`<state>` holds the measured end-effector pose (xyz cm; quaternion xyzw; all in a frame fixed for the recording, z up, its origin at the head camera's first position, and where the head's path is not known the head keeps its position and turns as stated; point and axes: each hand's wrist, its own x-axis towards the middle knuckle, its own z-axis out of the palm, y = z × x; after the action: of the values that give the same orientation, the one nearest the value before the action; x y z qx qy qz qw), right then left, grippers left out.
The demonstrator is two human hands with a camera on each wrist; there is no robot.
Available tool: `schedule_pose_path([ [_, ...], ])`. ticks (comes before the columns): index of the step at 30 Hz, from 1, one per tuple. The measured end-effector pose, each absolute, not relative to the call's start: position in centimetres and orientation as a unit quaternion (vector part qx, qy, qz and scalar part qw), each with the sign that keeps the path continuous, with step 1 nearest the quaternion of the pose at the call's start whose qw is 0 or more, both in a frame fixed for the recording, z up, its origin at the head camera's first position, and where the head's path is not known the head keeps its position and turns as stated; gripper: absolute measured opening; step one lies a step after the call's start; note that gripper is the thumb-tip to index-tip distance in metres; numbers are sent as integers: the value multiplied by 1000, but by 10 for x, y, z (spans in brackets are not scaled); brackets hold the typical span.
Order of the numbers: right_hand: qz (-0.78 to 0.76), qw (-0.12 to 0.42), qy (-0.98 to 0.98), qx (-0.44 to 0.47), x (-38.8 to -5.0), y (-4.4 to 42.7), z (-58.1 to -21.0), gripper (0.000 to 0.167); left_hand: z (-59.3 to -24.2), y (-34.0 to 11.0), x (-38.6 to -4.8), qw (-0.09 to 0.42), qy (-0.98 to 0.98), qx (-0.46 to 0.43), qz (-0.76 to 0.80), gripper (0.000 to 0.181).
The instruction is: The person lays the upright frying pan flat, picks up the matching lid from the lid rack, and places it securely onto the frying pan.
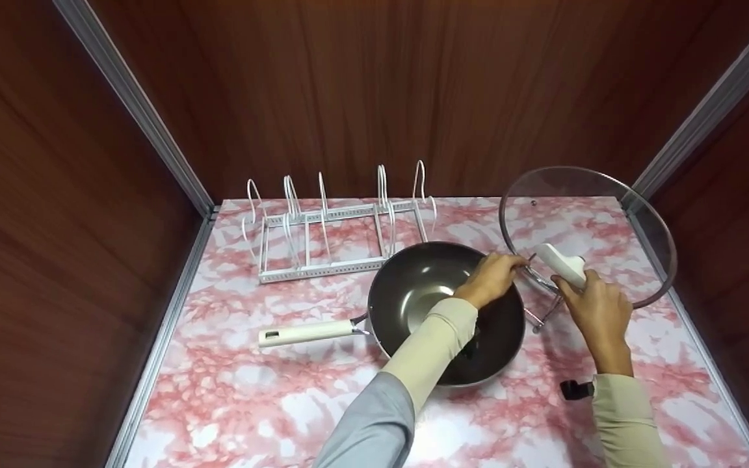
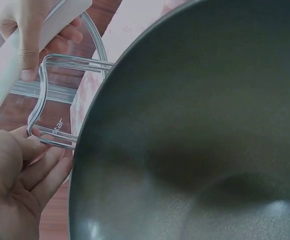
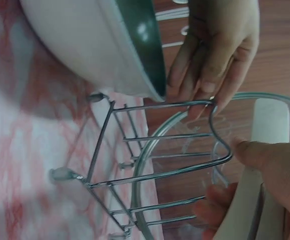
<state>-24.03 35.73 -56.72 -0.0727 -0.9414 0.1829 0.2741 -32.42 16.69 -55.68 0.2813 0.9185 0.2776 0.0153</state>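
Observation:
My left hand [image 1: 493, 276] reaches across the dark wok [image 1: 407, 279] and pinches the top wire of a small metal lid stand [image 3: 155, 175]. With my right hand [image 1: 599, 312] I grip the white handle [image 1: 562, 265] of a large glass lid [image 1: 582, 208]. The lid is tilted up on edge, its rim among the stand's wires in the right wrist view; whether it rests on them I cannot tell. In the left wrist view the left fingertips [image 2: 32, 142] curl at the wire loop [image 2: 42, 95], close beside the wok's rim.
A white wire rack [image 1: 322, 266] with several upright loops stands behind the wok at left. The wok's cream handle [image 1: 306, 333] points left over the pink marbled table [image 1: 238, 390]. Brown panels [image 1: 348, 97] with metal edging enclose the back and sides.

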Motion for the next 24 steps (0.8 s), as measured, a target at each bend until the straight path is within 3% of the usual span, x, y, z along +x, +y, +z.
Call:
schedule_pose_path([
  [16,142,376,-913,-73,-248,357,-586,48,-556,171,-328,-29,919,310,240,20],
  [24,132,392,-906,-88,-247,356,-592,50,-558,171,-329,-22,919,309,242,21],
])
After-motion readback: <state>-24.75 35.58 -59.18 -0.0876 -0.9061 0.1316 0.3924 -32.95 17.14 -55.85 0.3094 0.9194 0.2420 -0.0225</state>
